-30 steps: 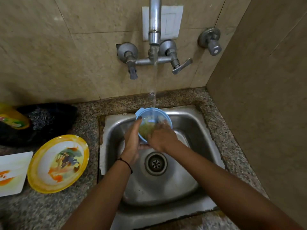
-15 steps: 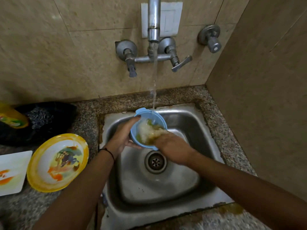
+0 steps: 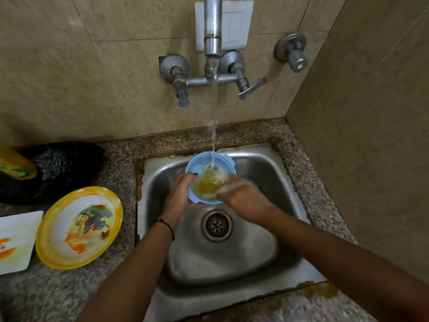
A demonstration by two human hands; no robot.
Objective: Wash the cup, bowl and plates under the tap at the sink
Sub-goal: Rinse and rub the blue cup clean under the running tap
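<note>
Slippage is the main risk here: the blue bowl (image 3: 197, 164) is held tilted over the sink (image 3: 260, 175), right under the stream from the tap (image 3: 212, 31), and it is full of murky yellow-brown water. Only the left hand (image 3: 182, 194) has a real hold on it, fingers curled round its left wall with the fingertips hooked over the rim. The right hand (image 3: 243, 197) reaches into the bowl from the right. Its fingers are lost in blur and froth, so I cannot tell whether they lie flat or curled, or whether they hold anything. Wet plastic, greasy residue and a one-sided hold could let the bowl twist free and drop toward the drain (image 3: 217, 225) below. The stream lands near the far inner wall, so a steeper tilt would likely throw dirty water over the sink's rim onto the desk (image 3: 116, 166). It could also reach the yellow plate (image 3: 53, 228) and the white plate (image 3: 16, 238), which lie to the left of the sink, both smeared and not yet washed. Too short a rub would leave a film inside the bowl. The yellow plate lies close enough to the left forearm that an outward swing might knock it.
</note>
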